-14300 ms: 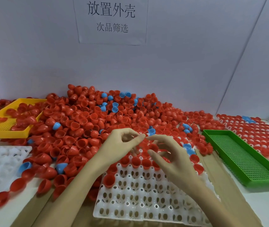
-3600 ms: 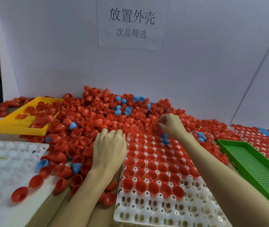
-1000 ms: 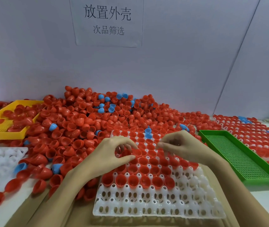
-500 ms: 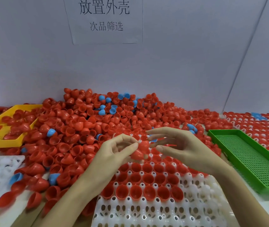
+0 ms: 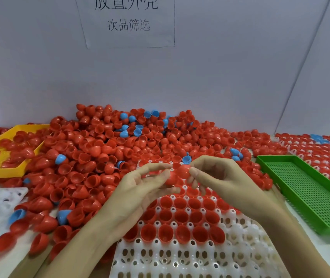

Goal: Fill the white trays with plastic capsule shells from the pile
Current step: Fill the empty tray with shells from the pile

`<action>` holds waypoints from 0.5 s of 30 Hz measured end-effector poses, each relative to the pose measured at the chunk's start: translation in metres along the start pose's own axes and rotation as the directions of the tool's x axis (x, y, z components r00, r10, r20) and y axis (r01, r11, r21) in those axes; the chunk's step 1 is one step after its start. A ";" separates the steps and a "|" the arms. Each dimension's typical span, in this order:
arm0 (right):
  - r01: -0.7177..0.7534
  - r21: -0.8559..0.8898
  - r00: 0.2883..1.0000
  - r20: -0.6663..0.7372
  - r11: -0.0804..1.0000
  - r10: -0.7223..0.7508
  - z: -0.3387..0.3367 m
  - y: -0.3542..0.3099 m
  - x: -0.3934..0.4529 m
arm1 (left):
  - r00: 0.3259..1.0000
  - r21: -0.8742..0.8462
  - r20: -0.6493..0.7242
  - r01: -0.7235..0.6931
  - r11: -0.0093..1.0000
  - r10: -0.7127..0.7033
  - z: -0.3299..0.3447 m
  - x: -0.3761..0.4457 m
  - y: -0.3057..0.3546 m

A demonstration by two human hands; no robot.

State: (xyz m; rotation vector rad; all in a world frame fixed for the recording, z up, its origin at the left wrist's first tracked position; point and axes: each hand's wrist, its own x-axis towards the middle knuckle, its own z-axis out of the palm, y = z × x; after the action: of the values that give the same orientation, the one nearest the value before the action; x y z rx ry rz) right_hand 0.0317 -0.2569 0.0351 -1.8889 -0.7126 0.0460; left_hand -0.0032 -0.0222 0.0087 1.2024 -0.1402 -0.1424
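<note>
Right at the fingertips (image 5: 192, 173): a red shell (image 5: 183, 171) is pinched between the right hand (image 5: 218, 177) and the left hand (image 5: 140, 187), held up just above the far half of the white tray (image 5: 246, 255). Both sets of fingers are curled onto it, so neither hand is free. A second shell (image 5: 171, 180) looks stuck under the first one, probably nested together, though that can't be told for sure from here.

If they are nested, a small twist-and-pull is likely better than a straight tug, since thin plastic like this tends to pop out and fly. Once separated, each shell should be dropped open side up, same as the ones already seated in the tray. The next open pockets are on the near rows, so the hands can be brought toward the near edge rather than reached over the filled part.

Further out, the pile (image 5: 103, 149) is spread along the far side and left, touching the tray's far edge, so refills are close. A few blue shells (image 5: 124, 134) are mixed in. A green tray (image 5: 308, 195) sits to the right, a yellow one (image 5: 3, 171) far left.
</note>
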 end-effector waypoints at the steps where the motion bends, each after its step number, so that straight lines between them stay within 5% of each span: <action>1: 0.010 -0.014 0.999 -0.043 1.000 -0.010 0.001 0.001 0.000 | 1.000 -0.034 -0.015 0.017 0.999 -0.017 0.001 0.000 0.000; 4: 0.064 -0.085 0.990 -0.123 0.994 -0.074 0.002 0.002 0.000 | 0.989 -0.173 -0.088 0.103 0.979 -0.120 0.003 0.002 0.000; 9: 0.158 -0.156 0.984 0.102 0.975 -0.143 0.010 0.001 -0.003 | 0.979 -0.327 0.013 0.198 0.924 -0.205 0.004 0.001 -0.002; 13: 0.145 -0.163 0.989 0.013 0.976 -0.144 0.016 0.003 0.000 | 0.986 -0.166 0.101 0.146 0.975 -0.131 0.004 -0.003 -0.003; 15: 0.109 -0.096 0.994 -0.021 0.989 -0.112 0.011 0.004 0.000 | 0.999 0.099 -0.014 -0.033 0.995 0.035 0.005 -0.002 -0.003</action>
State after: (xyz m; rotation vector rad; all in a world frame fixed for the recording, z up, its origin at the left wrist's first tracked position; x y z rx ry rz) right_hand 0.0297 -0.2488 0.0267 -1.9333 -0.8123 -0.0848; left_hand -0.0065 -0.0270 0.0076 1.2986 -0.1556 -0.0972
